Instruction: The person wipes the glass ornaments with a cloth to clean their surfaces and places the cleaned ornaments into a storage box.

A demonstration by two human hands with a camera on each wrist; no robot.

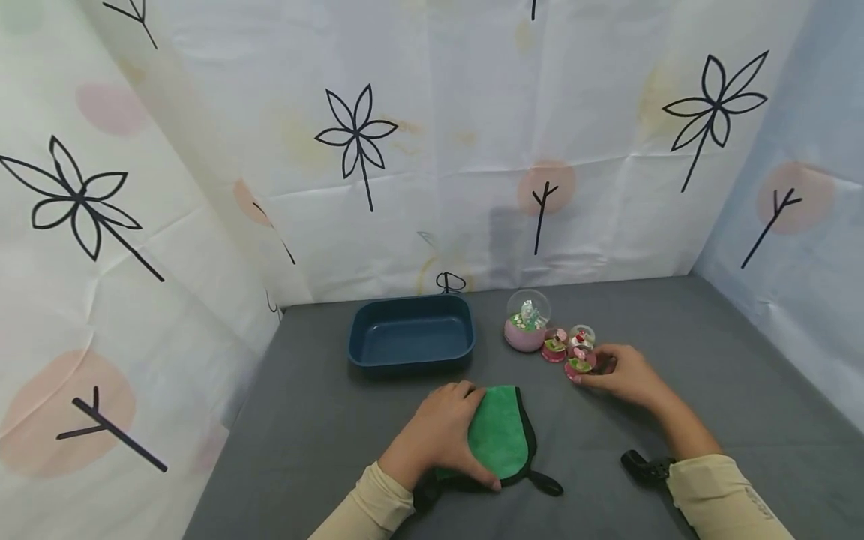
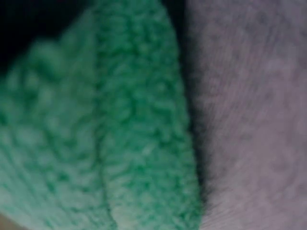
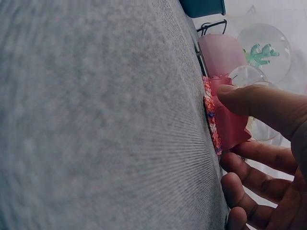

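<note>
Small snow globe (image 1: 580,363) | sat between thumb and fingers of your right hand (image 1: 629,376), pinched at its red base (image 3: 229,127) | seemed light, slick, fragile; base suited your hold | your left hand (image 1: 442,429) gripped green cloth (image 1: 499,431)

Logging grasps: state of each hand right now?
Left hand: open, resting on the green cloth.
Right hand: closed, pinching a small pink-based globe.

- A white, creased fabric backdrop (image 1: 445,150) stood behind, printed with black line-drawn flowers (image 1: 356,135) and round pastel blotches (image 1: 565,184).
- A matching white patterned hanging (image 1: 128,315) closed the left; a bluish-tinged patterned hanging (image 1: 810,292), the right.
- A flat grey cloth-covered surface (image 1: 290,427) spread below.
- Light fell softly.
</note>
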